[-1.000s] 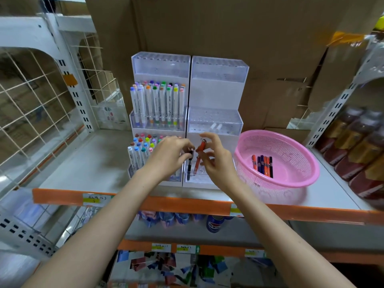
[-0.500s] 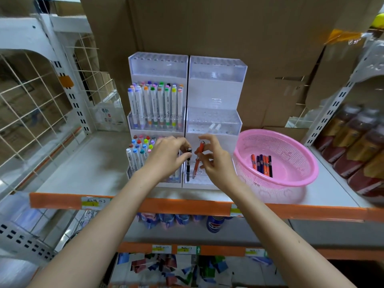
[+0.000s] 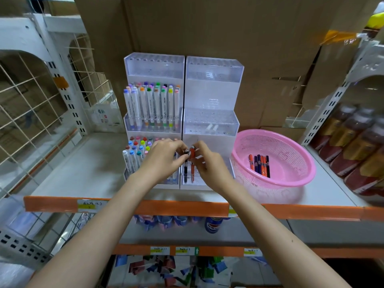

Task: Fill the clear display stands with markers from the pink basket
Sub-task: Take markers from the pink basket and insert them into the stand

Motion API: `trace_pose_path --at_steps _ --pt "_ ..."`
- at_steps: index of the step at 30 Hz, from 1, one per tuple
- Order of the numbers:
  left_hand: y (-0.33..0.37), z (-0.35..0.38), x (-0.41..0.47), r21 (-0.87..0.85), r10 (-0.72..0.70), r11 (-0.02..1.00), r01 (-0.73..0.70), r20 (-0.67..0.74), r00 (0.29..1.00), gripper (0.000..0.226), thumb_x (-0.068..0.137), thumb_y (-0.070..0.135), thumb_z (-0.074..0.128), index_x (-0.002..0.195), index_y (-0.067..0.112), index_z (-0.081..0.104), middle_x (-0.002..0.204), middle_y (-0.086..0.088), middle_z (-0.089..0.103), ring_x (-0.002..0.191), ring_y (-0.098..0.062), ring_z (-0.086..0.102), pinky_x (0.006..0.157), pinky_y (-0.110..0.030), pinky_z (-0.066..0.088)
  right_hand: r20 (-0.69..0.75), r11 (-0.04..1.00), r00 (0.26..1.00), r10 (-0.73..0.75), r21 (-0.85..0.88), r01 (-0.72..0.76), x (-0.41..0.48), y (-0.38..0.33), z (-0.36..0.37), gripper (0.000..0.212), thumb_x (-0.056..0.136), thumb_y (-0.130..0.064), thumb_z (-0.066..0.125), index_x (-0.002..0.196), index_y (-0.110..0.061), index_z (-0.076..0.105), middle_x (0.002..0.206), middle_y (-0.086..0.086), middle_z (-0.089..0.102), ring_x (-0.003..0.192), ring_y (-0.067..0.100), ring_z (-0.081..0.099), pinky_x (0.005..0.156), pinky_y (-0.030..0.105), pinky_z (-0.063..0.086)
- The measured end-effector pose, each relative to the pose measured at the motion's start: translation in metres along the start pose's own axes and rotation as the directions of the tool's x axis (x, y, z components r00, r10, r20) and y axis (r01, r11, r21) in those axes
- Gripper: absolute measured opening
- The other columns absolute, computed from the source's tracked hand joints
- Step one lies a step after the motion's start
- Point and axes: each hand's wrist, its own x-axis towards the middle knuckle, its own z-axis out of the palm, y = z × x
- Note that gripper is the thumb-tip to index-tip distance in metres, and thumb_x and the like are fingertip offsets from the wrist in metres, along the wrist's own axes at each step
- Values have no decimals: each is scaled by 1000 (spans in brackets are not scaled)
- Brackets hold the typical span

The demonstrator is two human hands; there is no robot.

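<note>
Two clear tiered display stands sit side by side on the shelf. The left stand (image 3: 154,65) holds many coloured markers on its middle and bottom tiers. The right stand (image 3: 214,84) is nearly bare. At its bottom tier my left hand (image 3: 164,157) pinches the top of a black marker (image 3: 185,167) and my right hand (image 3: 208,163) pinches the top of an orange marker (image 3: 192,163). Both markers stand upright in the tier's front left slots. The pink basket (image 3: 291,179) to the right holds several orange and dark markers (image 3: 259,164).
Cardboard boxes stand behind the stands. A wire grid panel (image 3: 31,113) is on the left, brown bottles (image 3: 357,146) on the right. The shelf's orange front edge (image 3: 166,206) runs below my wrists, with more goods on the lower shelf.
The orange marker has gone from tilted to upright and sunk lower into the bottom tier next to the black one. My two hands have drawn closer together.
</note>
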Motion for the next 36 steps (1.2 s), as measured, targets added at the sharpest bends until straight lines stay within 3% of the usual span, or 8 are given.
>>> trace_pose_path --at_steps 5,9,19,26,34,36 --pt "-1 1 0 4 0 1000 0 -5 1000 16 88 29 64 101 20 68 86 9 64 88 -14 56 87 -40 45 8 999 1000 -11 -38 12 2 1 -1 18 92 2 52 105 -8 45 97 10 67 83 28 65 70 42 53" --pt "-1 2 0 -4 9 1000 -9 -14 1000 14 87 27 64 98 20 67 83 11 61 86 -15 56 85 -40 45 5 997 1000 -6 -71 6 2 1 3 26 91 3 51 94 -17 34 90 11 67 80 33 64 64 44 51" --pt "-2 4 0 -22 9 1000 -9 -19 1000 11 87 27 64 97 21 66 83 11 62 85 -15 57 85 -42 45 62 999 997 42 -19 -41 12 -1 -8 25 91 1 58 90 -14 38 85 2 59 83 31 60 71 45 49" --pt "-4 4 -1 -44 16 999 -17 -25 1000 11 86 27 65 95 20 66 84 8 66 84 -16 58 84 -43 46 89 998 996 20 -68 -14 13 0 -9 21 93 2 53 93 -13 37 84 -2 57 78 29 58 68 38 47" --pt "-5 4 0 -33 9 999 -10 -15 1000 13 87 29 65 97 21 67 85 10 65 85 -15 57 86 -44 46 145 995 989 -26 -87 39 9 6 -10 14 92 3 54 98 -4 43 85 10 64 73 16 56 71 40 50" --pt "-5 4 0 -28 12 1000 -12 -16 1000 13 87 28 64 97 21 67 85 10 64 86 -14 57 85 -44 47 131 996 991 -26 -78 37 6 7 -10 16 92 2 55 96 -6 41 88 13 67 79 26 62 71 43 51"
